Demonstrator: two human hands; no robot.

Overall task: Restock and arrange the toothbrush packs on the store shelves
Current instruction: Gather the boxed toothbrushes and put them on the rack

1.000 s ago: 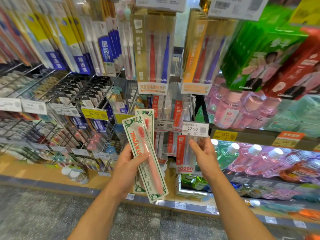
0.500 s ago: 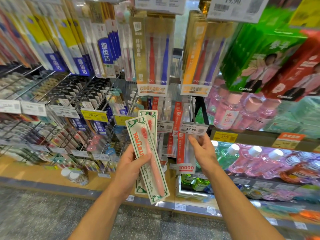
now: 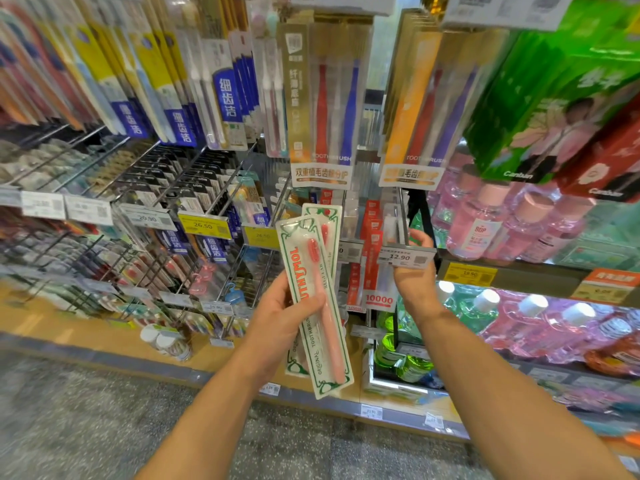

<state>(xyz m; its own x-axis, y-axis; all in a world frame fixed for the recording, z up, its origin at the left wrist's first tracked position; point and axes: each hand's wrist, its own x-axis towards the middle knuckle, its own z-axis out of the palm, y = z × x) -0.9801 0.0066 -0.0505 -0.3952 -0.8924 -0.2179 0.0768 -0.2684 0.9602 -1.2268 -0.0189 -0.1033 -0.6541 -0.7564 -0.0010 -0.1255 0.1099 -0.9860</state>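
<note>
My left hand (image 3: 277, 317) grips two white toothbrush packs (image 3: 320, 327) with green borders and pink brushes, held upright and fanned in front of the shelf. My right hand (image 3: 417, 271) is raised behind the 12.90 price tag (image 3: 405, 258), its fingers curled around the hook there; what they pinch is hidden by the tag. Red and clear toothbrush packs (image 3: 375, 271) marked 10000 hang on that hook, just left of my right hand.
Rows of hanging toothbrush packs (image 3: 221, 102) fill the hooks at left and above. Two gold packs (image 3: 320, 109) hang above my hands. Pink mouthwash bottles (image 3: 485, 223) and green boxes (image 3: 540, 98) stand on shelves at right. The grey floor (image 3: 86, 417) lies below.
My right hand has risen from under the 12.90 tag to behind it, up by the hook. My left hand has lifted the two packs slightly.
</note>
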